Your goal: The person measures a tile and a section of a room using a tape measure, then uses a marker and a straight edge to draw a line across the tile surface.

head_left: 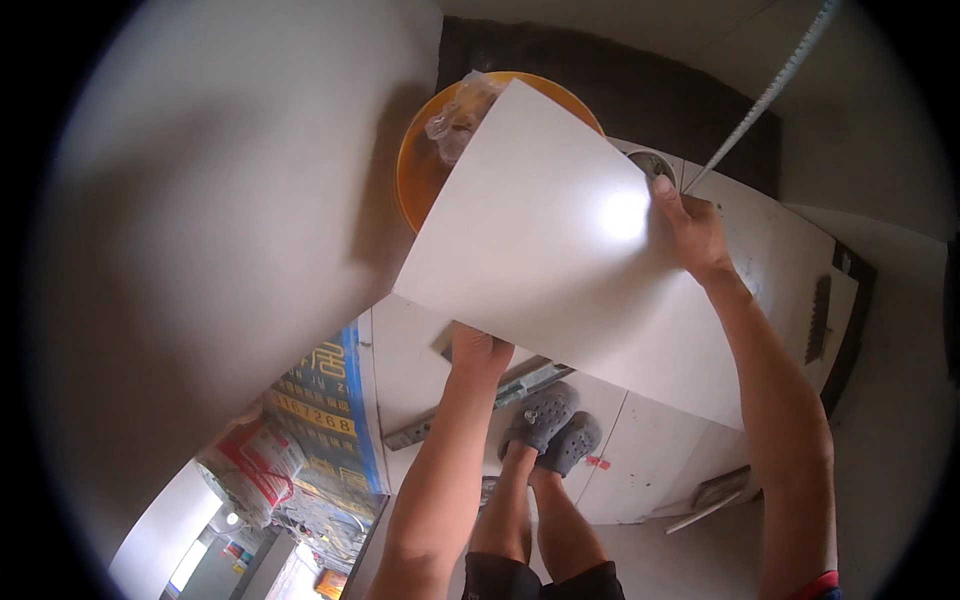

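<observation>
A pale wall (220, 160) is rising on the left, shadows falling across it. A pale tiled floor (650, 455) is stretching below, a dark strip (620, 75) is bordering its far side, and bright light (187, 565) is showing through the near left.

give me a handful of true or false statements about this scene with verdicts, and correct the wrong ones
1. The right hand is at an edge of the white panel. True.
2. The left hand lies flat on top of the panel. False: the left hand is at its near edge, fingers hidden beneath.
3. The round tub is blue. False: the round tub is orange-yellow.
4. Clear plastic shows at the tub. True.
5. The feet wear grey clogs. True.
</observation>
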Tool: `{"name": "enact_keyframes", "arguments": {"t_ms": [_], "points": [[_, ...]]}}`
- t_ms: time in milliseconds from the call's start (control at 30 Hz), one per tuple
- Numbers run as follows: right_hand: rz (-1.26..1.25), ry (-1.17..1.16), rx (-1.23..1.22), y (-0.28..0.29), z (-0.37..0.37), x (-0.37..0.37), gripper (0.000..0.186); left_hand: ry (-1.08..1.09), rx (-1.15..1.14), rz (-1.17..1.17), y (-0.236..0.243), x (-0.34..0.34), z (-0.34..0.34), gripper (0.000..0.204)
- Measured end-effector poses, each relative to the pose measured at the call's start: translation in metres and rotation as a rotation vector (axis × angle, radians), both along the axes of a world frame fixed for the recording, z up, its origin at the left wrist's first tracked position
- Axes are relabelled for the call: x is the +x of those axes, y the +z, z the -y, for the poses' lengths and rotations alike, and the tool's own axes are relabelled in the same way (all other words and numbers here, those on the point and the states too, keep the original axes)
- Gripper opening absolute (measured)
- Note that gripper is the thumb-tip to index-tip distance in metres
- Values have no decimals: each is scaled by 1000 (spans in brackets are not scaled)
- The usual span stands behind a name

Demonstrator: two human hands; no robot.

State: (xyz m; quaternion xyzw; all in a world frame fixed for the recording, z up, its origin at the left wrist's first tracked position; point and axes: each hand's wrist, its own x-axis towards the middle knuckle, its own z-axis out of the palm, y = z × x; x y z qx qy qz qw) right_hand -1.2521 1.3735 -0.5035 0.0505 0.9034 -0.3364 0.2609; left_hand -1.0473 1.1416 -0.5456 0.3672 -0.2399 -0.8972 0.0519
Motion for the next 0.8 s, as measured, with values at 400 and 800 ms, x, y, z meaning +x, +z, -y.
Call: {"name": "enact_keyframes", "arguments": {"t_ms": [400, 800], "points": [[-14, -31, 10, 5, -4, 5, 87, 89, -182, 206, 16, 5, -5, 31], [-487, -151, -72, 127, -16, -79, 51, -47, -154, 482, 53, 63, -17, 33]]}}
